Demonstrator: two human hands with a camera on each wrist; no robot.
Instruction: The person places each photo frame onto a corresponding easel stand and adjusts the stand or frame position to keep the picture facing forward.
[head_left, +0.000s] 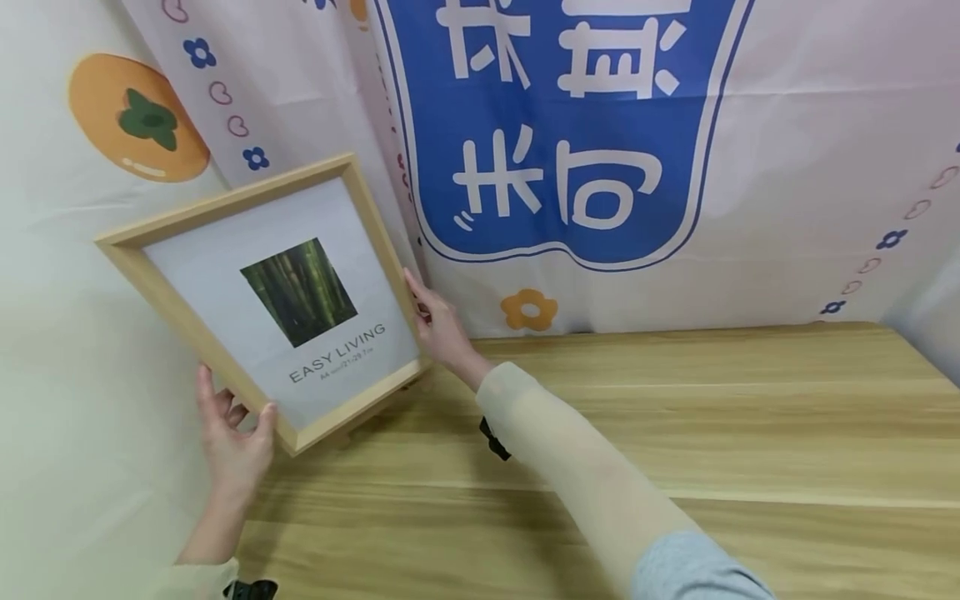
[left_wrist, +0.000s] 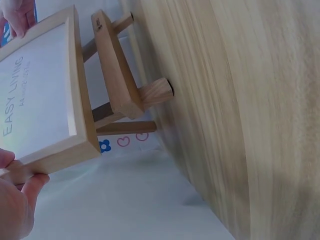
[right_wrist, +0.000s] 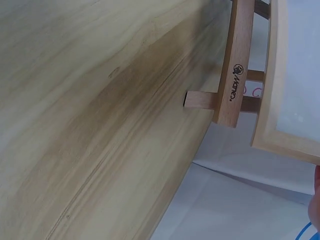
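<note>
A pale wooden picture frame (head_left: pixel 387 254), tilted, is held up by both hands at the left of the head view. Its white sheet carries a bamboo photo (head_left: pixel 298 292) and the words EASY LIVING. My left hand (head_left: pixel 236 450) grips the left side near the lower corner, thumb on the front. On the opposite side, my right hand (head_left: pixel 447 337) holds the edge. Behind and below the frame stands a small wooden easel (left_wrist: pixel 116 70), mostly hidden in the head view. In the left wrist view, a gap shows between the frame's bottom edge and the easel's ledge.
The easel's legs rest on a wood-grain table (head_left: pixel 720 433), which extends to the right. A printed cloth (head_left: pixel 787 208) with a blue sign hangs along the back, and white cloth (head_left: pixel 67 400) hangs at the left, close to the frame.
</note>
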